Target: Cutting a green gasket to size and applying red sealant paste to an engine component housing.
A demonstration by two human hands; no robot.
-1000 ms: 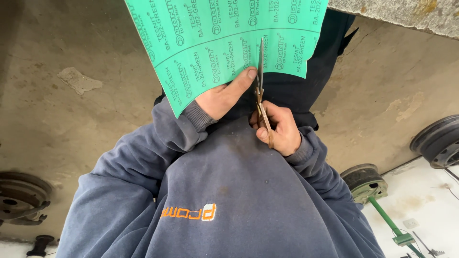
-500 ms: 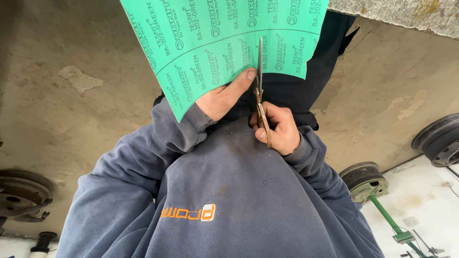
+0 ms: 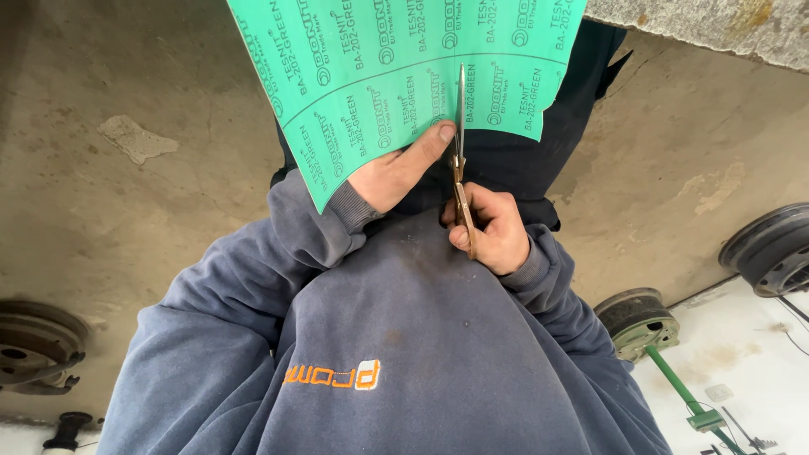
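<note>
My right hand (image 3: 493, 232) is curled tight around the handles of the worn metal scissors (image 3: 461, 160), blades pointing up and away into the thin green printed sheet (image 3: 396, 76). My left hand (image 3: 396, 173) pinches the sheet's lower edge just left of the blades, thumb on top. The sheet hangs over my dark trousers (image 3: 514, 160), bare concrete floor (image 3: 126, 168) all around.

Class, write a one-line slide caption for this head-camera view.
Left hand steadies a green sheet while the right hand cuts it with scissors.
</note>
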